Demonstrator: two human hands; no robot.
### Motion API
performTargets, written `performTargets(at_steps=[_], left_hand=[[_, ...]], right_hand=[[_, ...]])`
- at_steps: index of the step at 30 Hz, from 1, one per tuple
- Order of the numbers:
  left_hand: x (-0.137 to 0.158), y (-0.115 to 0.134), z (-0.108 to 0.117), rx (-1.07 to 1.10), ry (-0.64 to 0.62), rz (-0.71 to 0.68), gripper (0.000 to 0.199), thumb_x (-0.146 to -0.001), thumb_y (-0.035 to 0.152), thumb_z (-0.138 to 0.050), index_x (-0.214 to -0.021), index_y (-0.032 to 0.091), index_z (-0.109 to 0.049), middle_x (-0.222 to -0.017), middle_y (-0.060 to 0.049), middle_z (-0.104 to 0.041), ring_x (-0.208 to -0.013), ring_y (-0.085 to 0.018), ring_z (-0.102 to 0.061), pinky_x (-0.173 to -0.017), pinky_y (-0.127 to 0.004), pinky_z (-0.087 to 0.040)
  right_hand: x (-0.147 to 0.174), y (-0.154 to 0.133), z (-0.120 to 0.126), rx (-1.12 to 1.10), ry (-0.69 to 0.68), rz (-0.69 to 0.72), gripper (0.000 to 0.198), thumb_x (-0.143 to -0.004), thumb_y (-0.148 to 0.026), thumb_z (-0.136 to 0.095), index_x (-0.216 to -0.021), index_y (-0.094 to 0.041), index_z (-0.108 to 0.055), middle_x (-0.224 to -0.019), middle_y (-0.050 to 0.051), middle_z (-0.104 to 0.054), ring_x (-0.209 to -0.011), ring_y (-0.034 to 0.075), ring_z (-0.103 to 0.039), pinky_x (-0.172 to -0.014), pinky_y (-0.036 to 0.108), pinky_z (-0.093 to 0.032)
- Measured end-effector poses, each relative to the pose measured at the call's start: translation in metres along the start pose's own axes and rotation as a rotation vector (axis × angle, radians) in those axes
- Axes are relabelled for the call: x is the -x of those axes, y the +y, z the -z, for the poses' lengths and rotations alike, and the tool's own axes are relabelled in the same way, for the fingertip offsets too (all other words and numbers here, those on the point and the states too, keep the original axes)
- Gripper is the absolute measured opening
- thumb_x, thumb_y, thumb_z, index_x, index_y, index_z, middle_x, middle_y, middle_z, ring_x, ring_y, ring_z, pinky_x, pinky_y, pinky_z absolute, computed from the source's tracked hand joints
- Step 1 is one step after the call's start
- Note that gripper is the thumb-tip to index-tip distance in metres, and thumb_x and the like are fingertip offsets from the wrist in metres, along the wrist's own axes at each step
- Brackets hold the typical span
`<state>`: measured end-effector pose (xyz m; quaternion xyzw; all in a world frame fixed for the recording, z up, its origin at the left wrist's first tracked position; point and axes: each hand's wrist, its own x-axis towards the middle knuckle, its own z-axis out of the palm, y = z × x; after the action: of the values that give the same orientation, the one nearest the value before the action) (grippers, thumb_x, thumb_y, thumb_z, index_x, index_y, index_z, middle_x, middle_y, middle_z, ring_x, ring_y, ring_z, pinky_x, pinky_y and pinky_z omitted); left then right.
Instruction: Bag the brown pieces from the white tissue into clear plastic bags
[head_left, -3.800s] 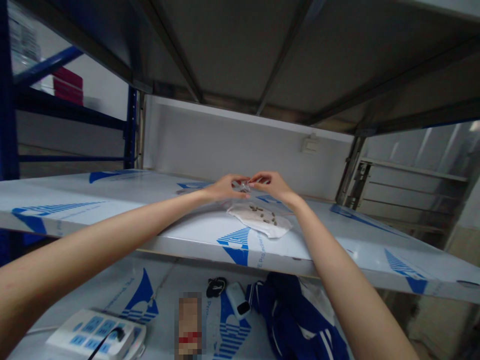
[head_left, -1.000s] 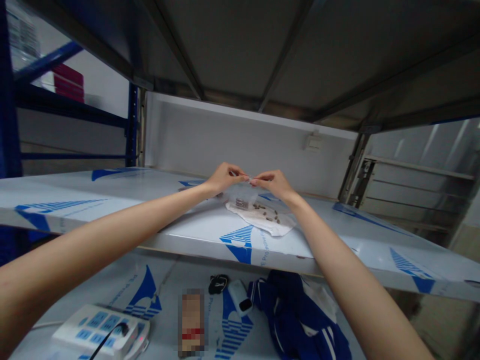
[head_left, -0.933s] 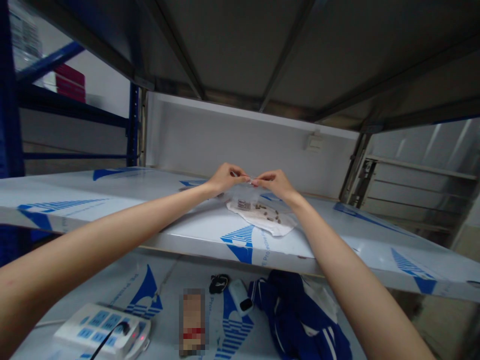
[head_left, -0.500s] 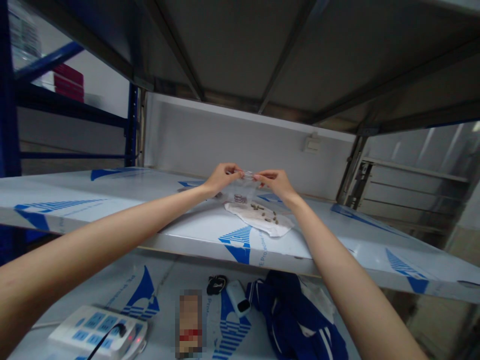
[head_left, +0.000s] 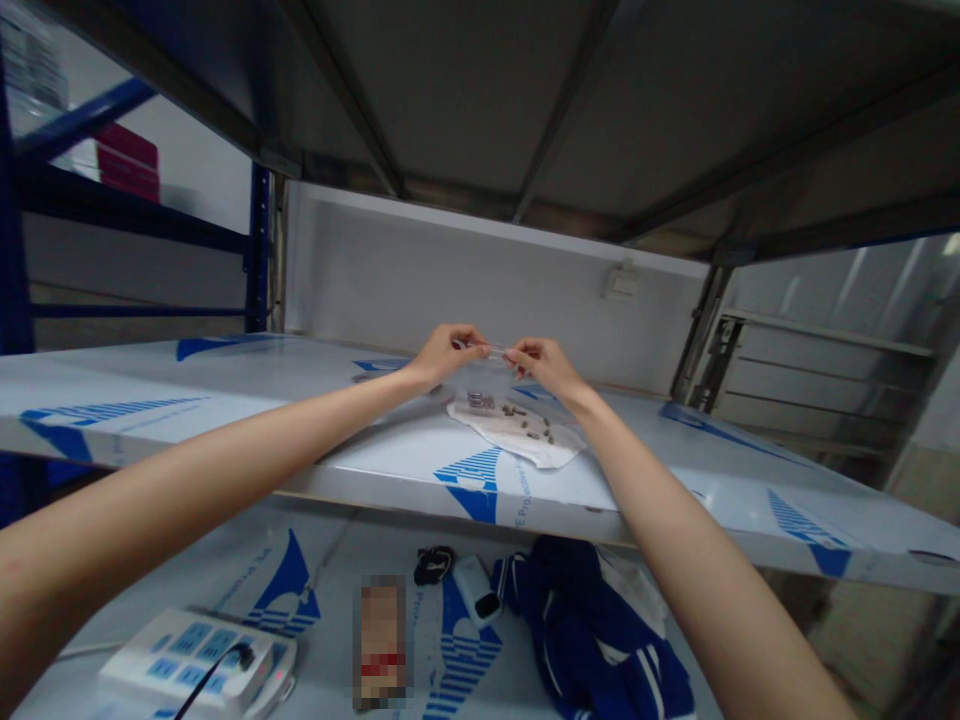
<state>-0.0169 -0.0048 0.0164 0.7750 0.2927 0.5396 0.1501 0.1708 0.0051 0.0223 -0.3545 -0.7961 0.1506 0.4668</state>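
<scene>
Blue-printed shelf (head_left: 382, 452) | pale wall (head_left: 450, 270) behind | left fingers (head_left: 472, 353), right fingers (head_left: 522, 359) pinching clear bag (head_left: 486, 378)

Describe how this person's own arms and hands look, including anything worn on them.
The left arm and right arm are bare as far as the picture shows, with no sleeves in view, and taper toward the wrists. No watch or bracelet shows. The left hand and right hand are ungloved; fine details such as nails are too small to tell.
</scene>
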Motion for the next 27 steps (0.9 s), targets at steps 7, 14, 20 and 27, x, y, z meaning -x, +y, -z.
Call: performTargets(at_steps=[7, 14, 20, 27], left_hand=[[-0.001, -0.004, 0.0, 0.057, -0.061, 0.007, 0.015, -0.074, 0.028, -0.057, -0.076, 0.014, -0.063, -0.08, -0.006, -0.067, -0.081, -0.017, -0.059, -0.075, -0.028, -0.041], [0.0, 0.005, 0.003, -0.063, -0.061, -0.024, 0.014, -0.074, 0.026, -0.059, -0.071, 0.014, -0.065, -0.073, -0.005, -0.067, -0.071, -0.016, -0.057, -0.067, -0.028, -0.039], [0.001, 0.007, 0.003, -0.098, -0.085, -0.026, 0.011, -0.073, 0.023, -0.059, -0.07, 0.014, -0.065, -0.072, -0.004, -0.066, -0.072, -0.016, -0.057, -0.069, -0.029, -0.04], [0.001, 0.002, 0.0, 0.009, -0.096, -0.031, 0.018, -0.077, 0.028, -0.055, -0.072, 0.014, -0.064, -0.073, -0.005, -0.066, -0.072, -0.015, -0.058, -0.071, -0.028, -0.041]], right_hand=[[0.007, -0.012, -0.003, -0.05, 0.02, 0.008, 0.024, -0.07, -0.039, -0.061, -0.068, -0.015, -0.061, -0.066, 0.002, -0.06, -0.05, 0.009, -0.048, -0.051, 0.024, -0.038], [0.008, -0.014, -0.005, -0.016, 0.02, 0.0, 0.027, -0.067, -0.042, -0.064, -0.072, -0.016, -0.066, -0.074, 0.005, -0.065, -0.056, 0.01, -0.05, -0.052, 0.023, -0.04], [0.007, -0.013, -0.005, -0.022, -0.001, -0.032, 0.026, -0.064, -0.04, -0.067, -0.07, -0.014, -0.067, -0.067, 0.005, -0.063, -0.054, 0.01, -0.048, -0.051, 0.024, -0.039], [0.007, -0.014, -0.003, -0.016, 0.088, -0.054, 0.027, -0.064, -0.04, -0.066, -0.068, -0.013, -0.066, -0.058, 0.002, -0.059, -0.045, 0.008, -0.041, -0.043, 0.022, -0.032]])
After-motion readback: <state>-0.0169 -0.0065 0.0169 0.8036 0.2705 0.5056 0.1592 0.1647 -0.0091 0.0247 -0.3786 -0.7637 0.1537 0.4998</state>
